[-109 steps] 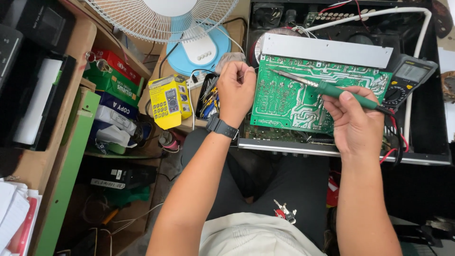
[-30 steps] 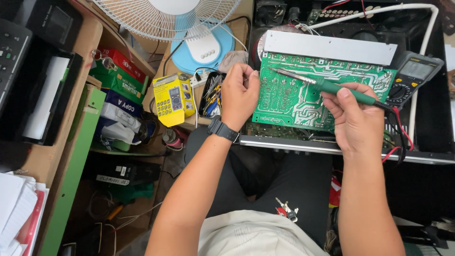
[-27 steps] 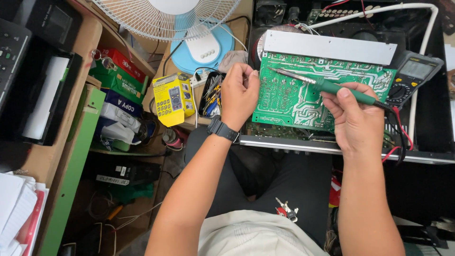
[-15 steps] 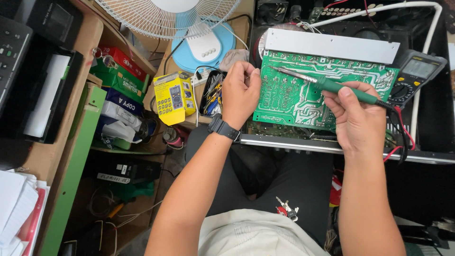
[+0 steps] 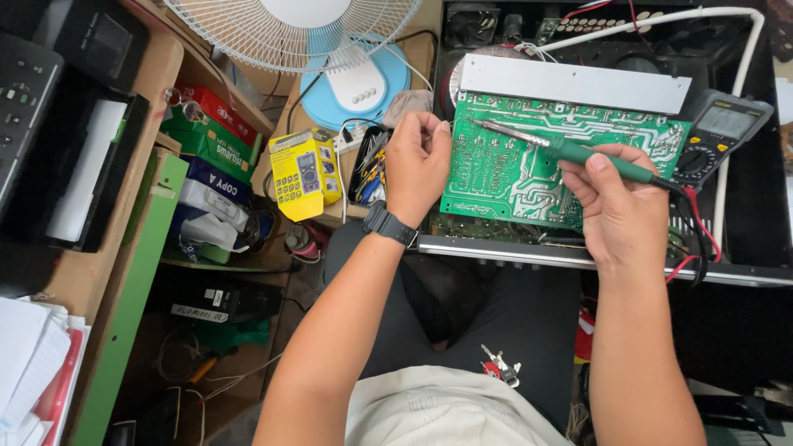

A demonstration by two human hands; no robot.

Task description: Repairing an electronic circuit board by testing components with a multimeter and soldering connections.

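A green circuit board (image 5: pixel 512 169) lies solder side up on an open black chassis (image 5: pixel 743 264), with a grey metal strip (image 5: pixel 574 83) along its far edge. My right hand (image 5: pixel 615 202) holds a green-handled soldering iron (image 5: pixel 570 150), its tip resting on the board's upper left area. My left hand (image 5: pixel 417 161), with a dark watch at the wrist, grips the board's left edge with fingers pinched together; whether they hold thin solder wire I cannot tell.
A grey multimeter (image 5: pixel 714 136) with red and black leads lies right of the board. A yellow boxed meter (image 5: pixel 304 172), a white and blue fan (image 5: pixel 347 62), stacked boxes on a green shelf (image 5: pixel 132 272) and papers sit left. Keys (image 5: pixel 500 367) rest on my lap.
The view has shifted slightly. Both hands stay at the board, and the iron's tip has hardly moved.
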